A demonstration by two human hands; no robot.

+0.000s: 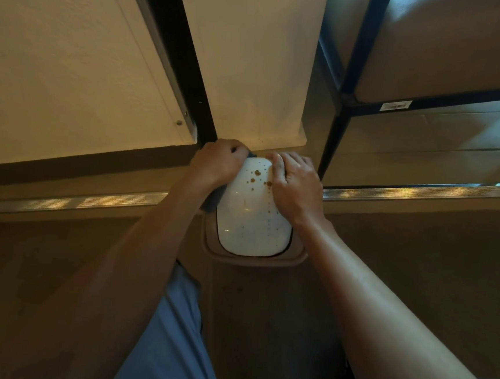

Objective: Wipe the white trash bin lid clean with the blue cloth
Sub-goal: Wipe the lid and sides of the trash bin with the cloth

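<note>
The white trash bin lid point(252, 219) lies below me, speckled with brown spots near its far end. My left hand point(219, 162) grips the blue cloth point(214, 199) at the lid's far left corner; the cloth hangs down along the lid's left edge and peeks out by my knuckles. My right hand point(294, 184) rests on the far right side of the lid, fingers curled over its edge. The bin's tan rim point(254, 259) frames the lid's near end.
A cream wall panel point(73, 53) and a dark vertical post point(187, 63) stand just behind the bin. A black metal shelf frame point(335, 127) rises at the right. A metal floor strip point(90, 202) runs across on both sides. My blue-clad leg point(175, 334) is below.
</note>
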